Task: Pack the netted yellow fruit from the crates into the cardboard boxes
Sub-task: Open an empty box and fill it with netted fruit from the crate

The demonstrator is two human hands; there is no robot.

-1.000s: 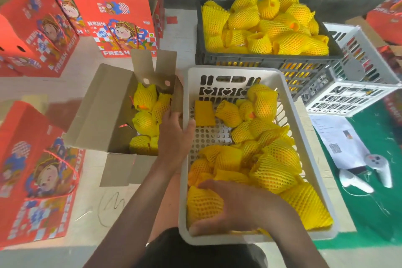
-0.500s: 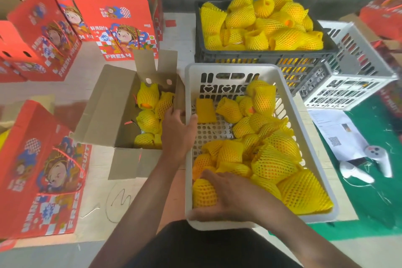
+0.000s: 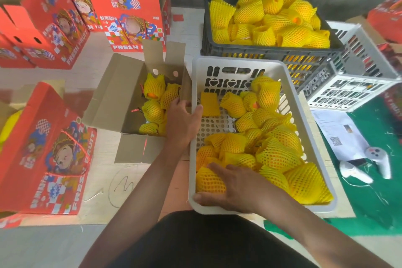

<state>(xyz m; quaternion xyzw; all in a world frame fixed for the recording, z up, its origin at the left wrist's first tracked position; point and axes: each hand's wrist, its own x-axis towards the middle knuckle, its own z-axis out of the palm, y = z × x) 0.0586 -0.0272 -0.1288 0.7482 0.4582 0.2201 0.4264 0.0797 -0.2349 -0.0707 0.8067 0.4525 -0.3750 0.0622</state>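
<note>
A white plastic crate (image 3: 293, 98) in front of me holds several yellow netted fruit (image 3: 278, 154). My right hand (image 3: 235, 187) curls around one netted fruit (image 3: 208, 180) in the crate's near left corner. My left hand (image 3: 181, 122) grips the crate's left rim, between the crate and an open cardboard box (image 3: 113, 93). That box holds several netted fruit (image 3: 152, 102). A dark crate (image 3: 272, 53) behind is piled with more netted fruit (image 3: 267, 19).
Red printed fruit boxes stand at the left (image 3: 50, 150) and at the back left (image 3: 134, 17). An empty white crate (image 3: 356, 67) lies tilted at the right. A paper sheet (image 3: 339, 135) and two white controllers (image 3: 378, 161) lie on green matting.
My right hand has stayed on the fruit at the crate's near left corner. My left hand has kept its hold on the crate rim. The view has shifted slightly.
</note>
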